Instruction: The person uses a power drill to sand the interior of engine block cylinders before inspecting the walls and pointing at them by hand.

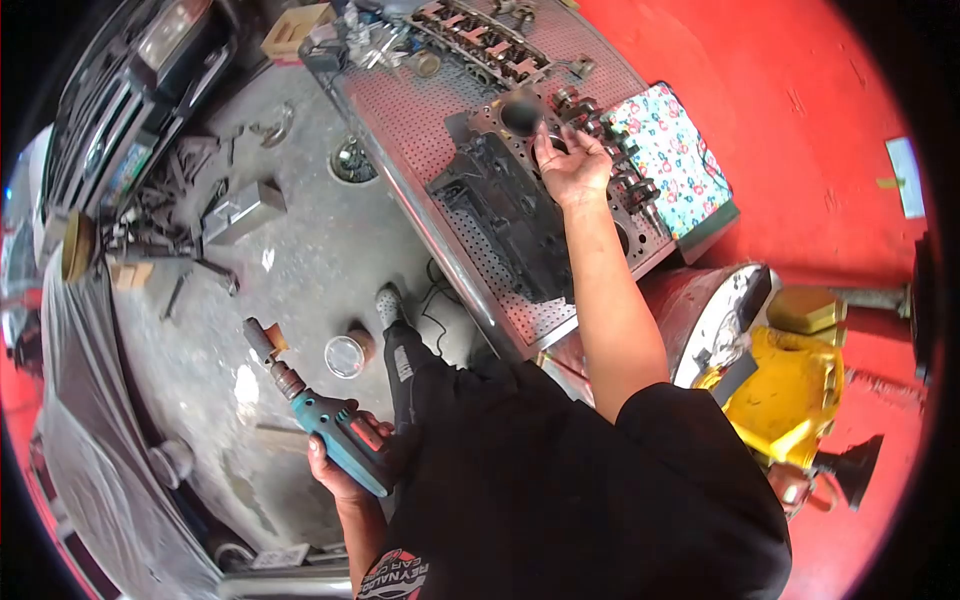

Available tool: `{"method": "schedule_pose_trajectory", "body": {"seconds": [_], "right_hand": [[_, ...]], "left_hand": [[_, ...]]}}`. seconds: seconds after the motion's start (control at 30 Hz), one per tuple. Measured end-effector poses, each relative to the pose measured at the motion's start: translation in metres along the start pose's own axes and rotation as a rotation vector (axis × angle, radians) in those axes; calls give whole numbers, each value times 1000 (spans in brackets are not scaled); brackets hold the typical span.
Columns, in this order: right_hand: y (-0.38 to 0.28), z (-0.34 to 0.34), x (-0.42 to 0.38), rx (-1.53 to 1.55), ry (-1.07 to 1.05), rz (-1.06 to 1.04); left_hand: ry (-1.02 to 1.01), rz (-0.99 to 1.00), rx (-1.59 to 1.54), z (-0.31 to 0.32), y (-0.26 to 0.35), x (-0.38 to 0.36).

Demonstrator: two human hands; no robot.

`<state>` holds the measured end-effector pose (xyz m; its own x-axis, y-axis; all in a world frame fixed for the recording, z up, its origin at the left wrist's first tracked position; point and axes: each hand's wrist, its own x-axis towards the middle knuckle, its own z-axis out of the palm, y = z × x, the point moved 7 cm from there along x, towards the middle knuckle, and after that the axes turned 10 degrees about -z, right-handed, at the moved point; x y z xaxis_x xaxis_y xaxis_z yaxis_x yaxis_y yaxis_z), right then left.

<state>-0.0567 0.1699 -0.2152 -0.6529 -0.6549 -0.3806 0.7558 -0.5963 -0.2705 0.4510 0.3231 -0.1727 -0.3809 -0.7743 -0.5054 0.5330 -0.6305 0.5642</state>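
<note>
My left hand (340, 482) is wrapped round the handle of a teal power drill (335, 425), held low over the floor. A dark cylindrical attachment with a brown flap (262, 342) sits in its chuck, pointing up and left. Palm up and fingers apart, my right hand (577, 178) reaches over an engine block (510, 225) on the metal bench. Its fingertips overlap the block near a round cylinder bore (520, 115), and nothing shows in them. A crankshaft (632, 180) lies along the block's right side.
A cylinder head (480, 42) lies at the bench's far end, near a flower-patterned box (672, 150). On the floor stand a tub (347, 355), a metal box (243, 212) and scattered car parts. A yellow container (785, 385) stands at the right, a covered vehicle (85, 430) at the left.
</note>
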Motion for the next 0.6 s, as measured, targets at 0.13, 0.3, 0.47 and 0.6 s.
{"method": "schedule_pose_trajectory", "body": {"seconds": [0.13,0.3,0.47,0.6], "right_hand": [[-20,-1,-31,18,-147,-65],[-33,-33,-70,11,-258,-139],[-37,-57,-82,-52,-383,-156],[-32,-54,-89,-84,-340,-164]], "left_hand": [[-63,20,69,-15,2,7],[-148,10,155,-68,2,33],[-233,21,209,-94,20,67],[-285,-2,235,-81,68,90]]}}
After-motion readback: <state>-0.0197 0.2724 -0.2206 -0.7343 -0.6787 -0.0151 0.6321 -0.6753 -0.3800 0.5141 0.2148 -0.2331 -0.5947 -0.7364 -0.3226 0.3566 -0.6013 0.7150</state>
